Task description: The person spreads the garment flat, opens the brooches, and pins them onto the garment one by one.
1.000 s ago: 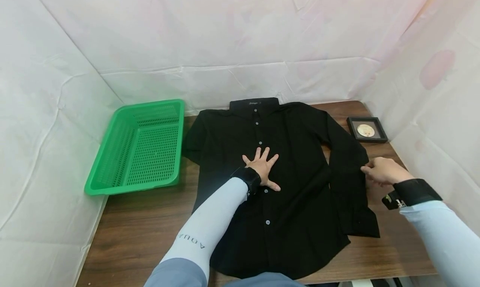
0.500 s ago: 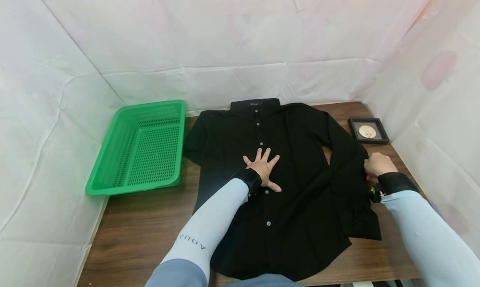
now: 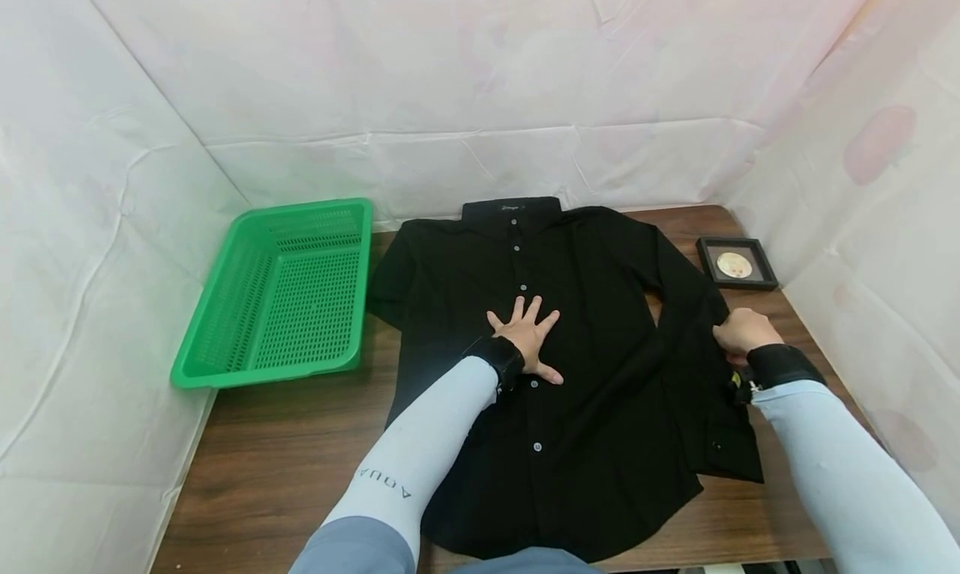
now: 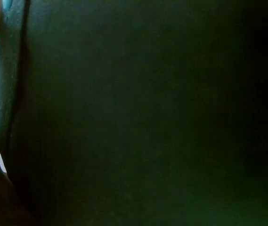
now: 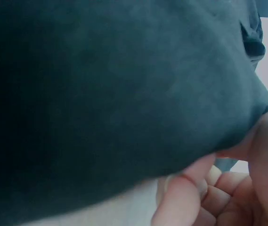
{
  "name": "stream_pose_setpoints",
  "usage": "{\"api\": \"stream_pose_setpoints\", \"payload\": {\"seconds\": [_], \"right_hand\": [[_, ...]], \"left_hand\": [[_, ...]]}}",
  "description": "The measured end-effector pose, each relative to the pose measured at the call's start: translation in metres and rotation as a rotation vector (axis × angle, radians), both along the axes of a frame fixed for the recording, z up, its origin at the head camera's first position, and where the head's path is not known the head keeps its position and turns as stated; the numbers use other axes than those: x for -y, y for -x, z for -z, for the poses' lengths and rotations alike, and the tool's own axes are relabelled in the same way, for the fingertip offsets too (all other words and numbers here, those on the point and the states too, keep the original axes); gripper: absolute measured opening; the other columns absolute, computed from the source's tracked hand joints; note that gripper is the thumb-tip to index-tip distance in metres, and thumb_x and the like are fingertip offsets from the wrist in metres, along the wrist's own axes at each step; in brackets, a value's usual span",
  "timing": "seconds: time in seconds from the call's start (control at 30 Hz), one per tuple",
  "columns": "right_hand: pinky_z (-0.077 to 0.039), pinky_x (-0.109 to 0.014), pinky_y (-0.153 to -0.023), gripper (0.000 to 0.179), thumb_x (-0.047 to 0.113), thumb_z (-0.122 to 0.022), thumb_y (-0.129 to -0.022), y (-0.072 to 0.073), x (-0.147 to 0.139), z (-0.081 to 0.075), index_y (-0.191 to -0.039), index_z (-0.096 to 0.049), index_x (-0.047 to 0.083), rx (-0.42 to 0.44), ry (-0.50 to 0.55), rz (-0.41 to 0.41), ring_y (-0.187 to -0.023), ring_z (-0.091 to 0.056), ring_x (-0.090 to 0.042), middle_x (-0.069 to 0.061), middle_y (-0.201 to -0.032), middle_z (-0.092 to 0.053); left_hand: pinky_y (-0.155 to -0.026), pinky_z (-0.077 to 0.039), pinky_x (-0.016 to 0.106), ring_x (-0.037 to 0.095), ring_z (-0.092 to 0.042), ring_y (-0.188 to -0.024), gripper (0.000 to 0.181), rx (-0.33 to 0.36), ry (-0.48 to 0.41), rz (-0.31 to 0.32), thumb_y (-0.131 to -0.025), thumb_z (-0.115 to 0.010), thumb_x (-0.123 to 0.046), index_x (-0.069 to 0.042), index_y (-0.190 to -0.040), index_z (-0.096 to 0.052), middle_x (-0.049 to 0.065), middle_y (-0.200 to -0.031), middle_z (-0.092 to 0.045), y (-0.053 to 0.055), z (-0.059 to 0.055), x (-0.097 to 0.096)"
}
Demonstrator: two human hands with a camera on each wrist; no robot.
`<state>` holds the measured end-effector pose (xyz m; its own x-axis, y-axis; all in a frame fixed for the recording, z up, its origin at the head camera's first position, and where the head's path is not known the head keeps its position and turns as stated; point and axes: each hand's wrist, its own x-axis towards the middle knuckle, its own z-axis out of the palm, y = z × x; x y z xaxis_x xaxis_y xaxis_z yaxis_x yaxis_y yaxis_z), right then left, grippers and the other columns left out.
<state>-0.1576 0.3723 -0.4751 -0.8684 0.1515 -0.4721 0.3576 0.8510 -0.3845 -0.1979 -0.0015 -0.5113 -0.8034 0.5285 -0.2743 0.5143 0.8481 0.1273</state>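
Note:
A black button-up shirt (image 3: 465, 299) lies front side up on the wooden table, its collar toward the back wall. Spread flat on the shirt's middle, over the button line, is my left hand (image 3: 525, 336), fingers fanned out. My right hand (image 3: 746, 332) pinches the outer edge of the sleeve (image 3: 693, 391) on the right, about halfway down its length. In the right wrist view the dark cloth (image 5: 138, 94) drapes beside the curled fingers (image 5: 181, 200). Dark cloth (image 4: 134, 113) fills most of the left wrist view. The other sleeve's lower part is out of sight.
On the left stands a green plastic basket (image 3: 356, 307) with perforated sides. A small black frame with a round cream disc (image 3: 735, 265) lies at the back right. White sheeting (image 3: 480, 74) hangs behind and on both sides of the wooden table (image 3: 262, 474).
My right hand has shifted left and taken hold of the sleeve's edge, drawing it slightly inward. My left hand stays in the same place on the shirt.

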Motion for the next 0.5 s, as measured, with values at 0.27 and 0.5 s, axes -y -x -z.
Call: {"api": "stream_pose_setpoints", "payload": {"seconds": [0.27, 0.5], "right_hand": [[-0.048, -0.048, -0.067, 0.048, 0.027, -0.042, -0.094, -0.005, -0.021, -0.003, -0.059, -0.065, 0.004, -0.086, -0.138, -0.059, -0.068, -0.061, -0.036, -0.011, -0.060, -0.062], [-0.044, -0.040, -0.056, 0.032, 0.022, -0.048, -0.095, -0.009, -0.045, -0.004, -0.091, -0.057, -0.008, -0.299, -0.073, 0.076, -0.075, -0.055, -0.039, -0.024, -0.084, -0.059]], "left_hand": [[-0.097, -0.014, 0.078, 0.038, 0.001, -0.145, 0.122, 0.010, -0.002, 0.006, -0.056, -0.070, -0.079, -0.033, -0.155, -0.015, 0.008, -0.161, 0.000, -0.001, 0.002, -0.001], [-0.097, -0.014, 0.078, 0.037, 0.000, -0.145, 0.122, 0.000, -0.003, 0.001, -0.055, -0.070, -0.079, -0.034, -0.155, -0.015, 0.007, -0.161, -0.001, 0.002, 0.004, 0.002]]}}
